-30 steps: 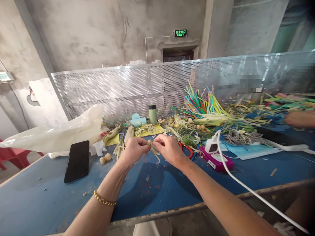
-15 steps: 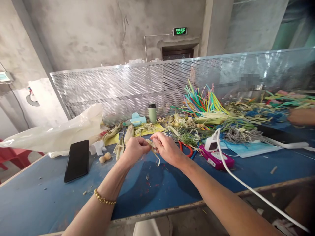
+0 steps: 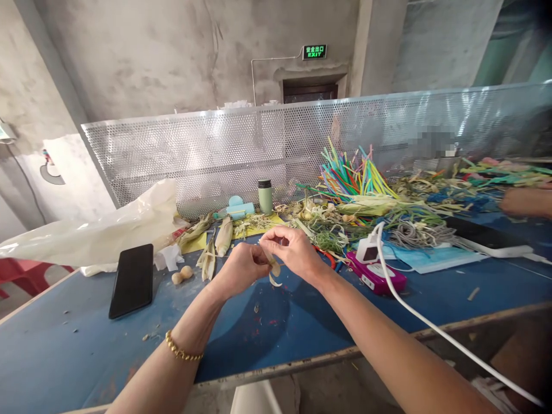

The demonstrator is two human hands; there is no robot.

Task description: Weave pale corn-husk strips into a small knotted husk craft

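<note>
A pale strip of dried corn husk (image 3: 275,268) is pinched between my two hands above the blue table (image 3: 254,339). My left hand (image 3: 241,269) has its thumb and fingers closed on it from the left. From the other side my right hand (image 3: 294,251) grips its upper part with thumb and fingertips. The strip's free end curls downward below the fingers; the rest is partly hidden by them. Folded corn husks (image 3: 223,238) lie just beyond my left hand. Red handles, perhaps of scissors (image 3: 330,259), show behind my right wrist.
On the left lie a black phone (image 3: 131,282), two pale balls (image 3: 181,275) and plastic sheeting (image 3: 107,224). Behind are a green bottle (image 3: 265,196) and coloured pipe cleaners (image 3: 356,175). On the right are a purple box (image 3: 377,276), a white cable (image 3: 425,328) and another person's hand (image 3: 524,202).
My hands have drawn closer together around the husk strip, and its free end now curls shorter below them. My left hand has turned slightly. The view has shifted a little.
</note>
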